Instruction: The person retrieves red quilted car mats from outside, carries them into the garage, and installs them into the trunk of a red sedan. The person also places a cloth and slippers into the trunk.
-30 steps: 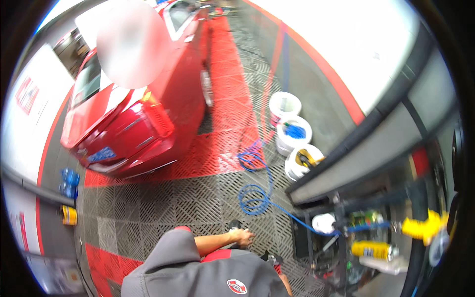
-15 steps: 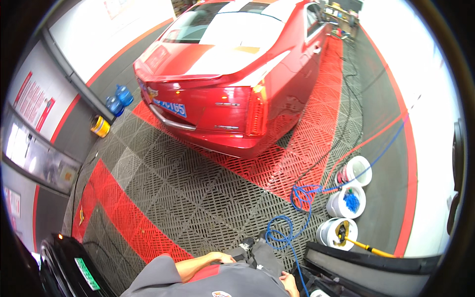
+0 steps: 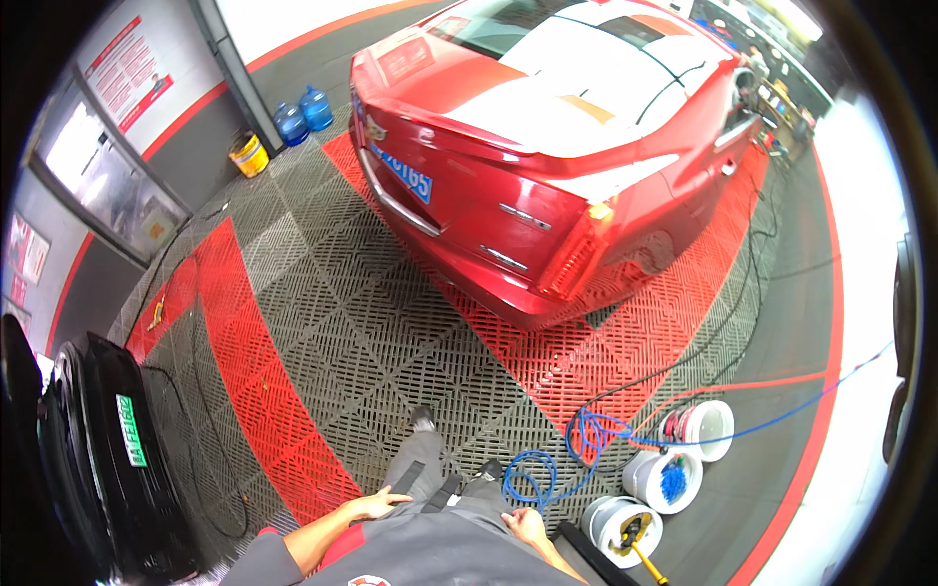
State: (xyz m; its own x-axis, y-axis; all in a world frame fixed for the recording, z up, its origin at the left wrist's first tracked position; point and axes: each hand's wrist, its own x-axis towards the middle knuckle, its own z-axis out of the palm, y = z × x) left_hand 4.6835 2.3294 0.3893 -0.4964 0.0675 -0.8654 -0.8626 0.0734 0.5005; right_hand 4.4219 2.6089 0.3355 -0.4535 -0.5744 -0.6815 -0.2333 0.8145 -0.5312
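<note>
Low in the head view, my left hand (image 3: 376,504) is beside my left thigh, its fingers stretched out and holding nothing. My right hand (image 3: 529,526) hangs by my right hip, fingers loosely bent and apart, with nothing seen in it. A coiled blue hose (image 3: 531,481) lies on the floor beyond my right hand. Closest to that hand is a white bucket (image 3: 598,516) holding a yellow-handled brush (image 3: 635,534). Ahead of me stands a red car (image 3: 479,200), its rear towards me; neither hand touches it.
Two more white buckets (image 3: 712,431) stand along the right wall, one holding a blue mop-like tool (image 3: 673,482). Black hoses (image 3: 750,283) run beside the car. A black car (image 3: 112,479) is at the lower left. Blue water jugs (image 3: 315,109) and a yellow bucket (image 3: 250,156) stand far left.
My view has turned and I have stepped ahead with one foot out in front. The red car appears further right and the buckets lower. Both hands stay low at my sides.
</note>
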